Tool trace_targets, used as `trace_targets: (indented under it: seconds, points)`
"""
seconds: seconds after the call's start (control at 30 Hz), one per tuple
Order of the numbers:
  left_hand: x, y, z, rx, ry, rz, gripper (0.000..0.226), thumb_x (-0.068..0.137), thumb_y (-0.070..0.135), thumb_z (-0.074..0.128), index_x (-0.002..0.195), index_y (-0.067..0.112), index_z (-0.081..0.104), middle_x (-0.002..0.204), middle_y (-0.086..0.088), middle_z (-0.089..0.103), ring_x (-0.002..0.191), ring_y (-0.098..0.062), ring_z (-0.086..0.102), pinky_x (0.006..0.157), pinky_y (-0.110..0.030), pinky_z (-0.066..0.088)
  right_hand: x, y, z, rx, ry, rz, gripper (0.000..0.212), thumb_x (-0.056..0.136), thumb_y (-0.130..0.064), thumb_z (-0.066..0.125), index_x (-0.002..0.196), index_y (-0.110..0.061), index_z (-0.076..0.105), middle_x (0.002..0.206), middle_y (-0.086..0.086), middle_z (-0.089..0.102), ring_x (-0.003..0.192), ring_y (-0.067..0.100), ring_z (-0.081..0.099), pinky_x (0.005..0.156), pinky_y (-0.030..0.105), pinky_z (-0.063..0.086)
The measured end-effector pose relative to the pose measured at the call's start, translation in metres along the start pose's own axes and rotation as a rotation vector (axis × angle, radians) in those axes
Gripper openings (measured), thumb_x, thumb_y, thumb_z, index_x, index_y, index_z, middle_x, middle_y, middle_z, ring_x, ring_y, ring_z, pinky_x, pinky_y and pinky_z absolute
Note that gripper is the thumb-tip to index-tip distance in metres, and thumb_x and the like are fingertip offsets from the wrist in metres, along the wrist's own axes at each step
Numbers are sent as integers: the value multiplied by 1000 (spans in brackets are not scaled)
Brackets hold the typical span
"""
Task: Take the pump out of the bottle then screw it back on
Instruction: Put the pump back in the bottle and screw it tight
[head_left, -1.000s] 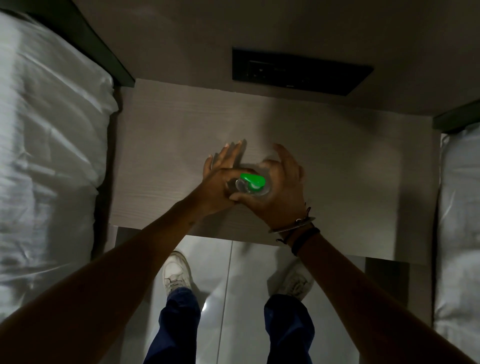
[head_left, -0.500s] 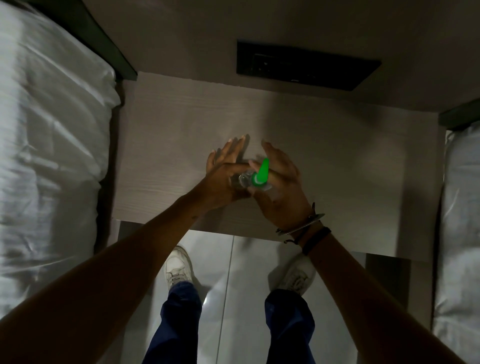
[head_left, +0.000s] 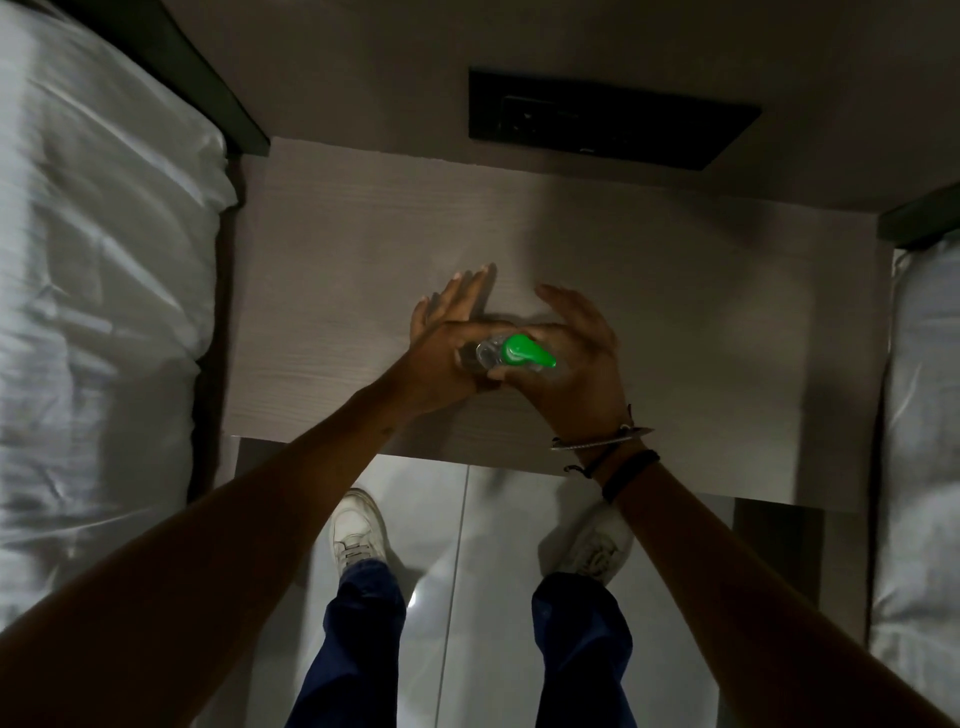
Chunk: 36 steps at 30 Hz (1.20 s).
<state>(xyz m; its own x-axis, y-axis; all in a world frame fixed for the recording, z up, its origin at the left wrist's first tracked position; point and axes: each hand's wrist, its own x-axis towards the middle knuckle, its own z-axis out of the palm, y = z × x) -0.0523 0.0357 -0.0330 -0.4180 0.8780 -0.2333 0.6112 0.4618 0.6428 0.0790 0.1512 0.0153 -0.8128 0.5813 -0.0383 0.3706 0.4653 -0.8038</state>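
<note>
Two hands meet over the middle of a pale wooden table (head_left: 332, 291), with white bedding (head_left: 93, 260) at far left. Left hand (head_left: 447, 353) comes in from the left; its thumb and palm wrap the clear bottle (head_left: 480, 358), outer fingers splayed and lifted toward the far side. Bottle seems upright, long axis pointing up at the camera, so only its shoulder shows. Green pump (head_left: 522, 352) sits on top, nozzle pointing right into the right hand (head_left: 576, 364). That hand cups the pump from the right and near side, fingers curled but loose at the tips; whether it pinches the collar, cannot tell. Judgement: turning falls to the right hand, about the vertical axis, left hand bracing.
</note>
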Motion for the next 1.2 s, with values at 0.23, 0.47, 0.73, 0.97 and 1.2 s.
trace_targets:
  seconds: [0.23,0.47,0.73,0.97,1.2]
  points:
    - [-4,0,-3,-79,-1,9,62,68,44,78,126,30,58,161,-4,7,146,-22,-6,113,-47,-7,-10,2,6,-67,-39,-55,50,76,-25,77,119,-5,62,144,26,45,131,41,45,104,66,38]
    - [-6,8,1,-38,46,-9,57,70,36,81,123,28,61,160,-7,11,147,-28,0,114,-48,-4,-4,-10,9,18,100,76,61,59,-39,83,110,-25,53,133,20,55,121,34,54,102,57,43]
    - [-11,6,1,-93,147,37,65,74,44,76,133,36,49,160,1,8,146,-17,-2,114,-49,-3,1,-4,-4,-114,-61,-50,41,68,-35,79,98,-8,72,140,19,53,131,41,44,104,64,37]
    - [-10,3,7,-68,187,55,45,75,49,70,115,31,59,160,-3,17,147,-24,5,113,-51,-3,5,-9,-1,-87,60,-4,53,52,-44,91,87,-15,64,120,15,63,111,35,58,93,60,46]
    - [-10,1,17,-73,248,23,65,70,61,63,128,39,43,160,2,16,145,-12,0,113,-53,2,1,2,-8,-85,-129,-62,54,72,-33,78,119,-10,64,147,19,44,136,37,39,108,62,35]
